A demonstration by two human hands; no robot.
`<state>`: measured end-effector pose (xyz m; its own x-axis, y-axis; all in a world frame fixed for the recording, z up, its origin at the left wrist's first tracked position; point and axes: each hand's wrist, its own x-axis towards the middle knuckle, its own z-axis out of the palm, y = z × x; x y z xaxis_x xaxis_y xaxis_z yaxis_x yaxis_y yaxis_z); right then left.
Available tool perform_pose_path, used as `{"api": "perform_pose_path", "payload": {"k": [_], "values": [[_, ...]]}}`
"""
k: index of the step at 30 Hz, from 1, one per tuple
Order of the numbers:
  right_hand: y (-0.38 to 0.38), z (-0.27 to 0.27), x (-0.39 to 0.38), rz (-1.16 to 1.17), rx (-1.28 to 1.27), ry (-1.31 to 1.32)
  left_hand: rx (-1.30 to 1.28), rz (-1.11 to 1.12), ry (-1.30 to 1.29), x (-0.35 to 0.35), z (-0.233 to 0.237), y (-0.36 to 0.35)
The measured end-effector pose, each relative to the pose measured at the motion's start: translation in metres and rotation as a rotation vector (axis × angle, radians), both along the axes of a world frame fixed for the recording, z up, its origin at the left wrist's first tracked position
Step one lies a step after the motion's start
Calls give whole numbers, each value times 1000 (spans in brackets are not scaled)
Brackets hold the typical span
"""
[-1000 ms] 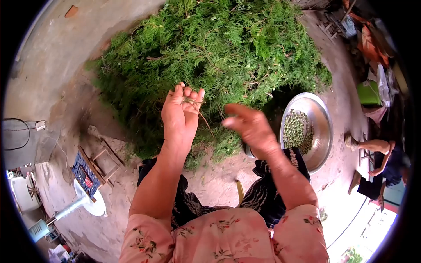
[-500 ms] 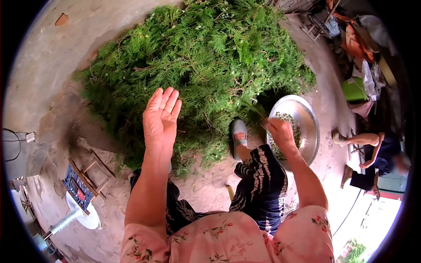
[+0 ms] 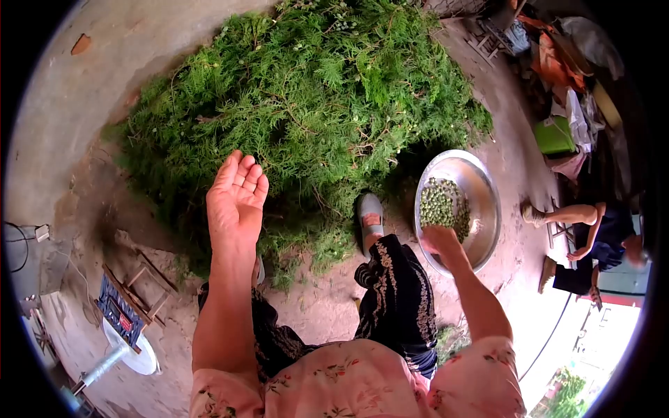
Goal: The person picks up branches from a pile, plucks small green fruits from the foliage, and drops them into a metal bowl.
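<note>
My left hand [image 3: 237,198] is held palm up with nothing in it, its fingers slightly curled, in front of the big pile of green conifer branches [image 3: 300,104]. My right hand [image 3: 441,240] is over the near left rim of the metal basin [image 3: 484,209], its fingers pointing down and partly blurred; whether anything is between them cannot be made out. Small round green cones [image 3: 439,202] lie in the left part of the basin.
Another person [image 3: 613,237] sits at the right. A small wooden stool [image 3: 125,310] and a round white base [image 3: 143,359] stand at the lower left. A green container [image 3: 554,136] lies among bags at the right. My shoe [image 3: 370,209] is between pile and basin.
My right hand has moved down and toward me, to the basin's near left edge; the thin green sprig at its fingers is no longer seen. My left hand's fingers are more curled.
</note>
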<state>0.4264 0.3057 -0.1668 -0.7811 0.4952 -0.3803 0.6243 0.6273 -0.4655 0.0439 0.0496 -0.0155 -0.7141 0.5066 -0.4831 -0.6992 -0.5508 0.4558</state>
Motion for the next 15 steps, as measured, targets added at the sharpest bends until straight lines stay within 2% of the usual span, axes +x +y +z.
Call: {"api": "perform_pose_path", "payload": {"k": [1,2,3,4,6,8,9,11,14,15], "values": [[0,5,-44,-392,-427,268,-11,-9,6,0,-3,1],[-13,36,-105,-838,-967,528,-24,-14,17,-1,-5,1],[-13,44,-145,-813,-990,581,-25,-14,17,-2,-5,2],[-4,27,-172,-975,-1242,714,-30,-10,24,-3,-4,2],[2,16,-221,-1050,-1269,803,-43,-2,44,-3,0,4],[13,-13,-250,-1273,-1455,872,-44,3,50,-4,1,6],[15,-19,-257,-1270,-1460,870,-40,-5,38,-5,2,7],[14,-19,-271,-1437,-1352,984,-38,-6,29,-7,2,8],[6,-4,-274,-1450,-1266,1062,-28,-4,21,-8,4,7],[7,-4,-274,-1441,-1305,1050,-37,-4,19,-7,6,8]]}}
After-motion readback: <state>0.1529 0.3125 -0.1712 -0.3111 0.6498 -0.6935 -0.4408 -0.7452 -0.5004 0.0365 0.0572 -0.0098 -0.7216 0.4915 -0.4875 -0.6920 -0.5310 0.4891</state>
